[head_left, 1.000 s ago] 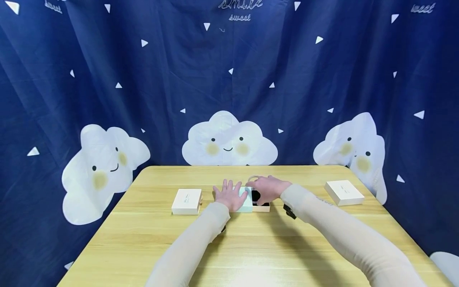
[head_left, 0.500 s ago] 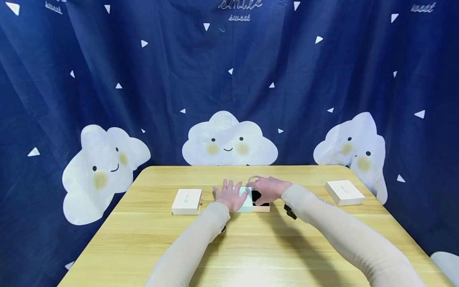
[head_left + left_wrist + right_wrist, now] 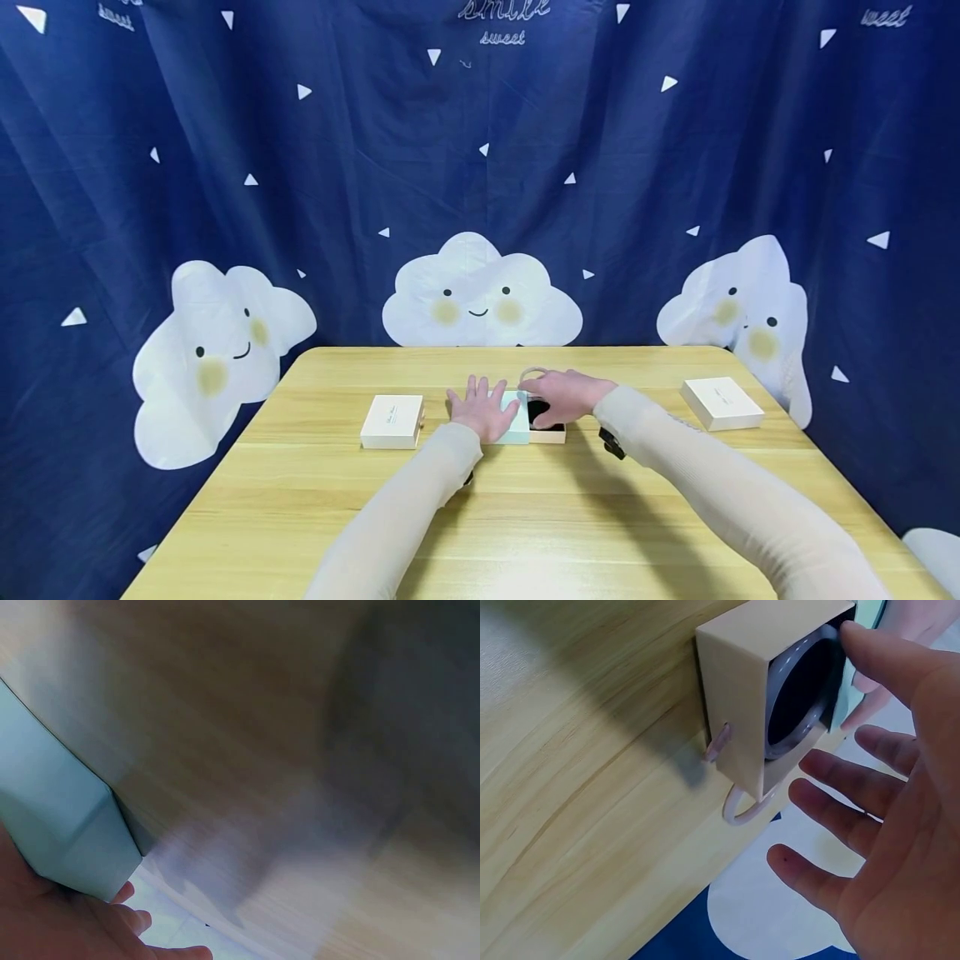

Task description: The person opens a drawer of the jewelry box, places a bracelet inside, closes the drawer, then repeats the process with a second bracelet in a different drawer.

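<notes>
My left hand (image 3: 480,414) lies with spread fingers on top of a mint-green box sleeve (image 3: 516,427). A beige drawer (image 3: 735,697) sticks out of the sleeve's right side, with a pale ribbon tab (image 3: 718,742) on its end. Inside it sits a greyish bangle (image 3: 789,742) around a black cushion. Over this drawer is my right hand (image 3: 564,393), its fingers extended and apart. The thumb touches or nearly touches the bangle's rim; exact contact cannot be told. Behind the drawer shows a pale loop (image 3: 742,820), partly hidden.
On the wooden table (image 3: 495,508), a white box (image 3: 392,421) stands left of my hands. A second white box (image 3: 722,402) sits near the right edge. Dark blue cloth (image 3: 480,200) with printed clouds hangs behind the table.
My right wrist has shifted very slightly to the right and its wrist camera has tilted a little. The left hand, sleeve and drawer stay as they were.
</notes>
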A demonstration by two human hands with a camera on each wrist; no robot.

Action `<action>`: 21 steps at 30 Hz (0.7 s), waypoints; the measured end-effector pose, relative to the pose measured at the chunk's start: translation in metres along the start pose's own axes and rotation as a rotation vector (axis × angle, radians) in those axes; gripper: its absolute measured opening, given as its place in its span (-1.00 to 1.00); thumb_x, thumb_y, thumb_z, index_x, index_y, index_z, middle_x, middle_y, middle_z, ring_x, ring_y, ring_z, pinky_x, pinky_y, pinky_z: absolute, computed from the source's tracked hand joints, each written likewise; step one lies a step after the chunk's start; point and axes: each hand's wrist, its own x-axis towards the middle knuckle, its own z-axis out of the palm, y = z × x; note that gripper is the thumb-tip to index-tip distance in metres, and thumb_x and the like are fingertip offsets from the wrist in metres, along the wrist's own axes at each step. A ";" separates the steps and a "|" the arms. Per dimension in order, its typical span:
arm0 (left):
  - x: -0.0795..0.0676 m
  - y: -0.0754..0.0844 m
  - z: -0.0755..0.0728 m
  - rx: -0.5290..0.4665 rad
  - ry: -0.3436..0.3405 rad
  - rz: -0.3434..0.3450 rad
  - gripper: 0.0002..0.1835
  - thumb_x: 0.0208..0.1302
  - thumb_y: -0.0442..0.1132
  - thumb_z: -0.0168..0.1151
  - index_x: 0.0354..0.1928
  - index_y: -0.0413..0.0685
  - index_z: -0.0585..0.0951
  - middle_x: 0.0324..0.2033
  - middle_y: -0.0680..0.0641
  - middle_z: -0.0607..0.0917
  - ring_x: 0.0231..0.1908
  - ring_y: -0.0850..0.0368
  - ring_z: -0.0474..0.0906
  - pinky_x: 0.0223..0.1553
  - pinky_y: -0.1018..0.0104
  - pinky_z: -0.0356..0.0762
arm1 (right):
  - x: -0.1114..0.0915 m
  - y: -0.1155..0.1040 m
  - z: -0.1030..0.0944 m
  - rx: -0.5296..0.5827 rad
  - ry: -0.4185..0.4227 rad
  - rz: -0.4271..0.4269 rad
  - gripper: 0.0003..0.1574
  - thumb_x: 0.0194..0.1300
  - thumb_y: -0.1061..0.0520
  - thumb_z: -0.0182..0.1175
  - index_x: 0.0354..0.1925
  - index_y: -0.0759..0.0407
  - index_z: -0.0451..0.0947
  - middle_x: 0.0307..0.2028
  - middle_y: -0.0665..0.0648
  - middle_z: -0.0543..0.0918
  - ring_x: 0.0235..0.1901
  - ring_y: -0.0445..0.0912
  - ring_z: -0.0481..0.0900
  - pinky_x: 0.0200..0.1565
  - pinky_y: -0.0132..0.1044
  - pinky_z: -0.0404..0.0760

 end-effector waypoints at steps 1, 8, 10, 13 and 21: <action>0.000 0.000 0.000 0.000 -0.003 -0.001 -0.24 0.46 0.43 -0.53 0.60 0.37 0.05 0.59 -0.11 0.06 0.60 -0.17 -0.22 0.39 -0.54 -0.17 | -0.001 0.001 0.000 -0.001 0.001 -0.001 -0.20 0.30 -0.18 0.35 0.40 -0.01 0.37 0.36 0.09 0.48 0.23 0.03 0.55 0.17 0.28 0.51; 0.004 -0.001 0.002 -0.005 -0.003 -0.005 -0.23 0.46 0.43 -0.49 0.60 0.35 0.06 0.59 -0.12 0.05 0.59 -0.20 -0.23 0.38 -0.57 -0.20 | -0.011 0.007 0.001 0.043 0.017 -0.007 -0.06 0.21 -0.25 0.41 0.44 0.01 0.34 0.21 0.16 0.60 0.06 0.06 0.64 0.11 0.21 0.56; 0.004 -0.001 0.003 -0.004 0.000 -0.005 -0.24 0.46 0.42 -0.48 0.60 0.35 0.06 0.59 -0.12 0.06 0.59 -0.20 -0.23 0.37 -0.57 -0.20 | -0.012 0.009 0.002 0.043 0.014 -0.001 0.01 0.18 -0.26 0.43 0.47 0.01 0.31 0.24 0.17 0.58 0.07 0.07 0.64 0.12 0.16 0.57; 0.004 -0.001 0.003 -0.002 -0.001 -0.007 -0.25 0.47 0.41 -0.46 0.60 0.36 0.05 0.59 -0.12 0.05 0.59 -0.20 -0.22 0.38 -0.56 -0.21 | -0.013 0.012 0.004 0.036 0.012 0.004 0.07 0.11 -0.25 0.48 0.47 0.01 0.30 0.20 0.18 0.61 0.06 0.07 0.64 0.07 0.08 0.62; -0.001 0.001 -0.002 -0.015 -0.002 -0.005 -0.27 0.50 0.36 -0.42 0.60 0.30 0.08 0.59 -0.14 0.06 0.59 -0.21 -0.21 0.39 -0.55 -0.21 | -0.017 0.018 0.009 0.050 0.031 0.016 0.18 -0.09 -0.13 0.63 0.44 0.04 0.34 0.01 0.14 0.71 -0.08 0.00 0.66 -0.02 -0.02 0.65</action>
